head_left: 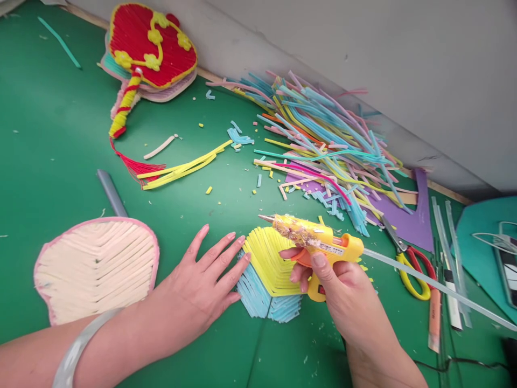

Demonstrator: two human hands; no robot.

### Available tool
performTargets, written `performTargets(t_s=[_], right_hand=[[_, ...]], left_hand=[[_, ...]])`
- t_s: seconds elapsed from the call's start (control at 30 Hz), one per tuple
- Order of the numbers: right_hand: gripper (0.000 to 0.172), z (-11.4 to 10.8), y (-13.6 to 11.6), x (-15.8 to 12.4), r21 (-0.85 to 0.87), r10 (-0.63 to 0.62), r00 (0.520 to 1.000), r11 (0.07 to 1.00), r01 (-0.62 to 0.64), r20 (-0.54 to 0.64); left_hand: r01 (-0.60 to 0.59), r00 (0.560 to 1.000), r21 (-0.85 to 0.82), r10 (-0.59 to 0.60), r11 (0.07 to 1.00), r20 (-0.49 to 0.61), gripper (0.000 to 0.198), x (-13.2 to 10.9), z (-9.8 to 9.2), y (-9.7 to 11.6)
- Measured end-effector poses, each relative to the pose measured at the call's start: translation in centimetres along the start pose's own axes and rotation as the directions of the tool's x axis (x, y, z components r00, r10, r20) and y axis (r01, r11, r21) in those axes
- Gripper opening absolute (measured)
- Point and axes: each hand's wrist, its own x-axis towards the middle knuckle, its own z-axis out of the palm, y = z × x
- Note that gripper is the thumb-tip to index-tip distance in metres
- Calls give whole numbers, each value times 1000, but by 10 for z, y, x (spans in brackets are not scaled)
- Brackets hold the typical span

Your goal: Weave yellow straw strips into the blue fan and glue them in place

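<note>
My right hand (339, 280) is wrapped round the handle of a yellow hot glue gun (311, 234), whose metal nozzle points left. A clear glue stick (428, 283) sticks out of its back end. Under and beside the gun lies a leaf-shaped panel (269, 280) of yellow and blue pipe cleaner strips, partly covered by the gun and my fingers. My left hand (210, 269) rests with fingers spread at the panel's left edge. Left of that hand sits a cream fan-shaped piece (97, 264) with a pink rim, its lower edge hidden by my forearm.
A red and yellow fan (153, 46) with a tassel lies at the back left. Loose coloured strips (323, 134) are heaped against the wall. Scissors (414, 269), a craft knife (434, 318) and glue sticks (456, 258) lie at right. Yellow strips (186, 170) lie mid-table.
</note>
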Motion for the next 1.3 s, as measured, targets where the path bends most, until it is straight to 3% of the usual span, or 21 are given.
performTargets(t_s=[0.17,0.43,0.53,0.63,0.77,0.9,1.0,1.07,1.2,1.3], right_hand=[[56,-5,1,0,11,-7,1000,1000,7,-27],[54,4,4,4,65,-31,998,997,34,-46],[56,-6,2,2,51,-62,996,997,66,-70],[54,-27,5,-5,40,-84,975,995,94,-206],[52,-63,20,-16,103,-45,885,989,104,-463],[63,-102,47,-26,153,35,733,984,95,-679],[71,-130,77,-33,166,145,623,986,-24,-768],[70,-143,98,-35,179,221,593,975,-130,-774],[64,-152,126,-36,222,374,635,925,-308,-676],[59,-149,129,-37,195,358,696,932,-305,-623]], left_hand=[[-1,1000,8,1,1000,6,44,0,1,0],[-7,1000,27,7,1000,14,46,-2,3,-2],[-2,1000,28,1,1000,5,45,-2,4,-2],[4,1000,20,-4,1000,-17,45,-1,6,-2],[12,999,-2,-12,1000,-44,45,-2,10,-2],[21,999,-25,-23,999,-46,45,-2,11,-2],[22,999,-35,-24,999,-49,46,-2,11,-2],[24,998,-37,-26,999,-52,46,-2,11,-2],[21,999,-38,-23,999,-49,46,-2,10,-2],[15,998,-44,-17,999,-60,46,-2,9,-2]])
